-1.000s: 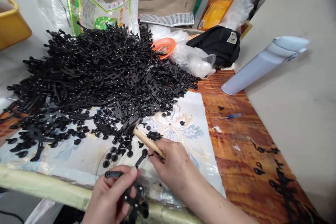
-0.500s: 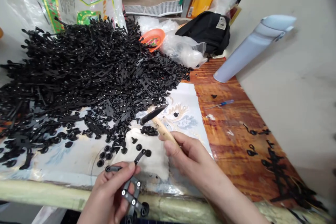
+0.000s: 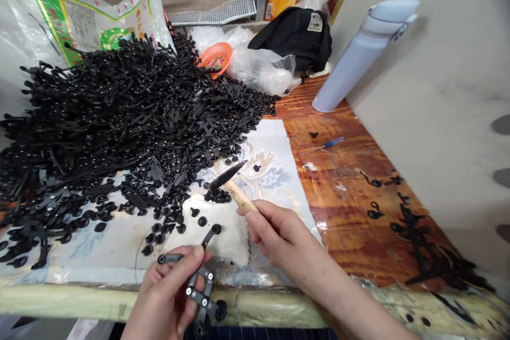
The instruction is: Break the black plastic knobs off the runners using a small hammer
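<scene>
My left hand (image 3: 171, 289) grips a black plastic linkage (image 3: 199, 292), made of riveted crossing arms with round ends. One arm sticks up past the thumb, over a white cloth pad (image 3: 227, 236). In my right hand (image 3: 274, 228) is a small hammer (image 3: 241, 199) with a pale wooden handle and a dark narrow head, held by the handle. Its head hovers near or touches a cluster of small black caps; I cannot tell which. Loose round black caps (image 3: 202, 221) lie on the pad and just left of it.
A large heap of black linkages (image 3: 131, 117) covers the left and middle of the table. Behind it are a printed sack (image 3: 95, 21), an orange dish (image 3: 217, 58) and a black bag (image 3: 297, 40). A pale blue bottle (image 3: 354, 58) and a small screwdriver (image 3: 329, 143) are at the right.
The hammer has swung up and away from the linkage, its head now turned sideways. My left hand still holds the linkage. The whole view has shifted right.
</scene>
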Tool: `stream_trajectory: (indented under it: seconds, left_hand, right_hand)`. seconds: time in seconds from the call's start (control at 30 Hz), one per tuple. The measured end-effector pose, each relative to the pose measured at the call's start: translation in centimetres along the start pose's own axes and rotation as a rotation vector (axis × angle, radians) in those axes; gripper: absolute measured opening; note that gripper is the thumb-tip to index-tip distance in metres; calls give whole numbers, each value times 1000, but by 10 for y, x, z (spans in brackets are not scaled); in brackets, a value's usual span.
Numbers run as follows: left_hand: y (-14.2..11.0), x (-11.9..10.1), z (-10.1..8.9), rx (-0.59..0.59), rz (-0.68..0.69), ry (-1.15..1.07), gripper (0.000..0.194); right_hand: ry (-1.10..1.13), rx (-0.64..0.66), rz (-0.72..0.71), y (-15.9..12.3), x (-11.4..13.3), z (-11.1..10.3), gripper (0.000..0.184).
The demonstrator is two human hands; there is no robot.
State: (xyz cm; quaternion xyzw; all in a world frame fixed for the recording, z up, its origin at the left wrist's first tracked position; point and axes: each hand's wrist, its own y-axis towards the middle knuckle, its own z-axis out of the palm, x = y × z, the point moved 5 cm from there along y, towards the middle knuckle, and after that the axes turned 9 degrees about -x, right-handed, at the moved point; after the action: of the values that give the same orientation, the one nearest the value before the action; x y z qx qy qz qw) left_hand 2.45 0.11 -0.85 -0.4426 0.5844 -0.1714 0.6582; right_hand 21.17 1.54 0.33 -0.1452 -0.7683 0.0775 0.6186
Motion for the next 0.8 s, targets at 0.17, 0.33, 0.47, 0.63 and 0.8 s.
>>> stream_trajectory:
  seconds: [0.17, 0.33, 0.47, 0.63, 0.8]
  left_hand:
    - [1, 0, 0, -9, 21, 4, 35]
    - [5, 1, -5, -39, -19, 41, 33]
    - [11, 1, -8, -18, -65, 67, 25]
    - [15, 0, -12, 21, -98, 76, 19]
    - [15, -1, -13, 6, -69, 82, 17]
  right_hand:
    - [-20, -20, -35, -3, -3, -4, 32]
    - [-46, -32, -71, -2, 5, -7, 31]
    - [-57, -47, -95, -2, 10, -10, 29]
    - [-43, -64, -97, -3, 10, -13, 29]
    - [-30, -72, -96, -4, 8, -15, 28]
